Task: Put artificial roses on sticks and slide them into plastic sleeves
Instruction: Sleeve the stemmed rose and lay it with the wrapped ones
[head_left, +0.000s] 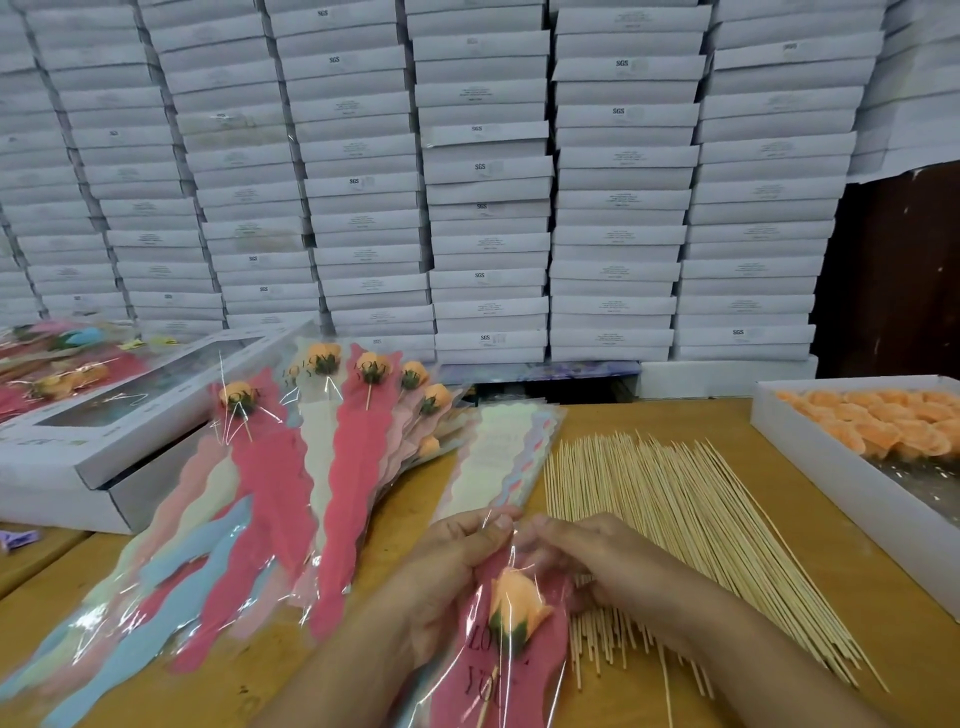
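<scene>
An orange rose on a thin stick lies inside a pink plastic sleeve printed "LOVE YOU", low in the middle of the view. My left hand pinches the sleeve's top edge from the left, and my right hand pinches it from the right. A spread of loose wooden sticks lies on the table just right of my hands. Empty sleeves are stacked behind my hands.
Finished sleeved roses fan out at the left, partly over a white windowed box. An open white box of orange rose heads stands at the right. A wall of stacked white boxes rises behind the wooden table.
</scene>
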